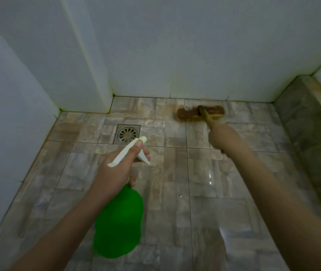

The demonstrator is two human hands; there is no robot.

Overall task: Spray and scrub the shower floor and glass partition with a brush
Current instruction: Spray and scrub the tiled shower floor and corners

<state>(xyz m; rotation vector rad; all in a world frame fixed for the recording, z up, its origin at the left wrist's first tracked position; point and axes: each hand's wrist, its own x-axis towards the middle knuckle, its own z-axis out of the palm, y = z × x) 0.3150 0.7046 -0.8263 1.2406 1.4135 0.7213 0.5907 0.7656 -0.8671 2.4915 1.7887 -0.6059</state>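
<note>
My left hand [119, 165] grips the neck of a green spray bottle [119, 222] with a white trigger head [128, 151] pointing toward the drain, thumb lying along the top. My right hand [224, 137] holds the wooden handle of a brown scrub brush [191, 112]. The brush head rests bristles-down on the tiled shower floor [175, 192], close to the back wall. The floor looks wet with bright glints. The glass partition is not clearly visible.
A round metal floor drain [127, 133] sits in the floor just beyond the spray nozzle. White tiled walls [175, 55] enclose the back and left. A raised stone curb [304, 118] runs along the right side.
</note>
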